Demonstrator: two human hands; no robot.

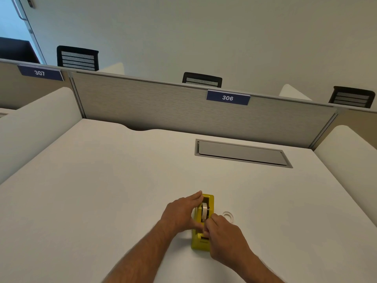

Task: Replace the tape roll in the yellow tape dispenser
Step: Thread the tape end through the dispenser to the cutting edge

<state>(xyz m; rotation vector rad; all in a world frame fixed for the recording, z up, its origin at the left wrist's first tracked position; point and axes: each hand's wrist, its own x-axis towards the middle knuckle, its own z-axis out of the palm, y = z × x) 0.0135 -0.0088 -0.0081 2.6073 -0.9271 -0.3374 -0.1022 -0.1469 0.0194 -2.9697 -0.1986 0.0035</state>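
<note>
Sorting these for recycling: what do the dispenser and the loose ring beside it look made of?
Dispenser: apparently moulded plastic, given its uniform opaque yellow colour and rounded edges. Ring: probably clear or whitish plastic, since the desk shows faintly through it; too small to be sure.

On the desk (102, 180) the dispenser (202, 242) sits between the left hand (180, 214) and right hand (224, 233), a roll (204, 213) in it, a spare ring (228, 215) just right of the right hand, a hatch (242, 153) well beyond both.
</note>
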